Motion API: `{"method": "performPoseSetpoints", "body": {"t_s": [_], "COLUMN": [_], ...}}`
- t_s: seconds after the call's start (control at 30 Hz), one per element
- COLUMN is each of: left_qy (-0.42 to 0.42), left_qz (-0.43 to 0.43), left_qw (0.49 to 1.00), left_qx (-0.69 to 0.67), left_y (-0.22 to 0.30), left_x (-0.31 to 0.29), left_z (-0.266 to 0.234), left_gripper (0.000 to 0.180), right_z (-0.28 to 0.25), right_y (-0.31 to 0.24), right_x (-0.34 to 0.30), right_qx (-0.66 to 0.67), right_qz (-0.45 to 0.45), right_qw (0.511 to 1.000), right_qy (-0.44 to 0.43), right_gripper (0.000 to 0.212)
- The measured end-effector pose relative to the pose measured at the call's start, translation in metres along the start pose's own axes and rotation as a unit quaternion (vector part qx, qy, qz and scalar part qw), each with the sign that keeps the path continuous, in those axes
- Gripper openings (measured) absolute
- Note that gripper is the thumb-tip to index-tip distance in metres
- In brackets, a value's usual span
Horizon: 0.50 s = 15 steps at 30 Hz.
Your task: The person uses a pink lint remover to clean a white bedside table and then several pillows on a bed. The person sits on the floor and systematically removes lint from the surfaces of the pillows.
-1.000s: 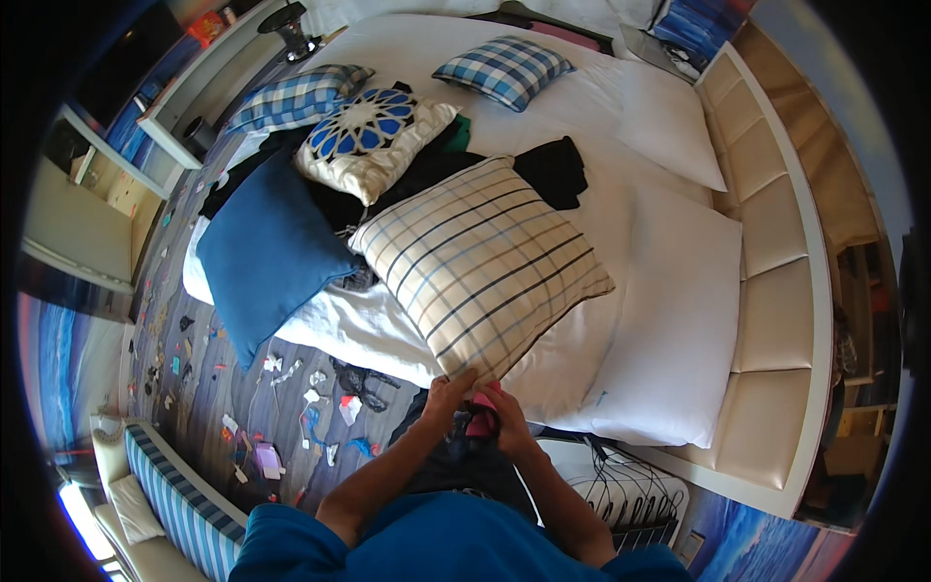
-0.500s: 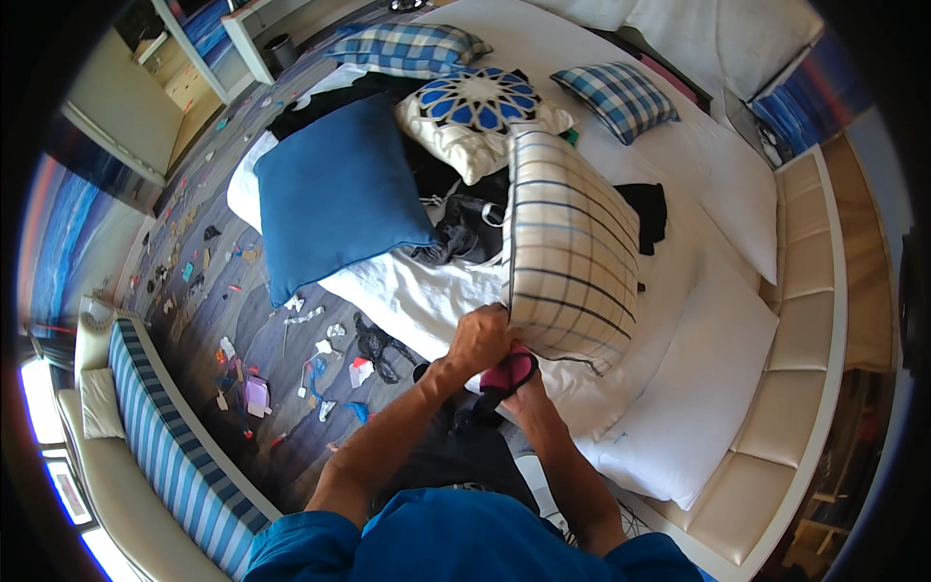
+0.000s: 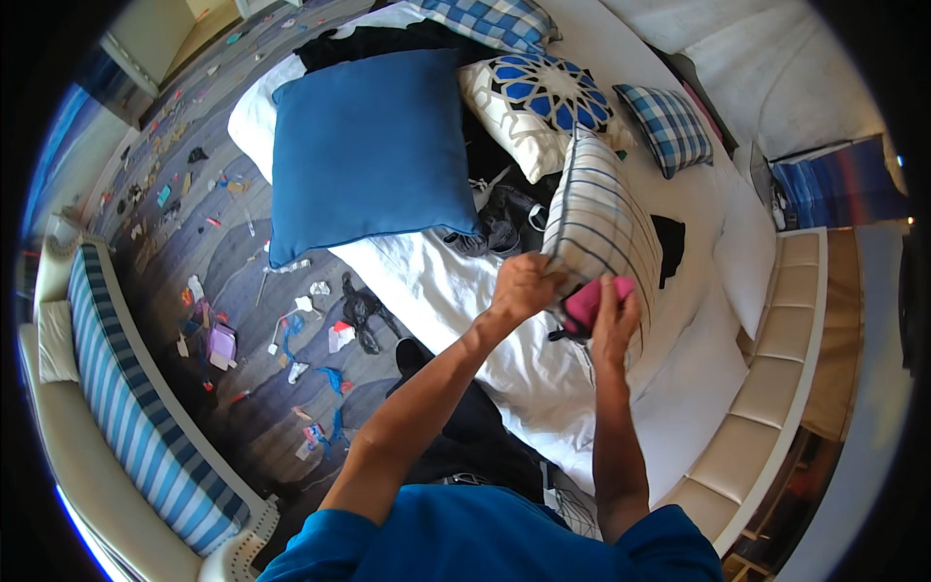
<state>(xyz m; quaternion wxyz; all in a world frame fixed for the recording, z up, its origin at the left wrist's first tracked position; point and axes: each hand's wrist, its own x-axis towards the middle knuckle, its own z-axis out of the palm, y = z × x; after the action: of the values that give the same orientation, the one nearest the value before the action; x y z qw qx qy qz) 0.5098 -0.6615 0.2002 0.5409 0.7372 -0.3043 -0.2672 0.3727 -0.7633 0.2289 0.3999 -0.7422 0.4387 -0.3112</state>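
Along the left edge, a blue-and-white striped upholstered bench (image 3: 126,407) is seen, and the grey carpeted floor (image 3: 194,242) beside it is strewn with small scraps of paper and cloth. Further right, a large plain blue square cushion (image 3: 364,155) lies on the white bed sheet (image 3: 446,291), with a cream cushion bearing a blue star pattern (image 3: 533,97) behind it.

At the centre, the left hand (image 3: 524,286) is clenched on the lower corner of a cream cushion with thin dark grid lines (image 3: 601,228), which is held upright on edge above the sheet. Just beside it, the right hand (image 3: 613,325) is pressed against the cushion's lower edge, with a small pink cloth (image 3: 587,303) pinched under its fingers.

The step in hand is judged to be handling of the cushion's lower edge. A steady left-hand grip is called for while the right hand works along that edge.
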Motion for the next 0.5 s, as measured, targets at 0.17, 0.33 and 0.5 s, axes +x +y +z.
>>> {"method": "performPoseSetpoints", "body": {"t_s": [0.17, 0.33, 0.5], "left_qy": [0.043, 0.075, 0.159], "left_qz": [-0.017, -0.172, -0.211], "left_qw": [0.999, 0.982, 0.964], "left_qx": [0.002, 0.019, -0.004], "left_y": [-0.010, -0.077, -0.113], "left_x": [0.015, -0.005, -0.009], "left_z": [0.008, 0.028, 0.035], "left_gripper": [0.034, 0.035, 0.034], "right_z": [0.005, 0.056, 0.082], "right_y": [0.043, 0.080, 0.100], "right_x": [0.084, 0.078, 0.106], "right_qx": [-0.047, -0.377, -0.404], "right_qz": [-0.090, -0.231, -0.297], "right_qw": [0.994, 0.888, 0.843], "right_qy": [-0.027, -0.126, -0.198], "right_gripper": [0.029, 0.037, 0.040]}}
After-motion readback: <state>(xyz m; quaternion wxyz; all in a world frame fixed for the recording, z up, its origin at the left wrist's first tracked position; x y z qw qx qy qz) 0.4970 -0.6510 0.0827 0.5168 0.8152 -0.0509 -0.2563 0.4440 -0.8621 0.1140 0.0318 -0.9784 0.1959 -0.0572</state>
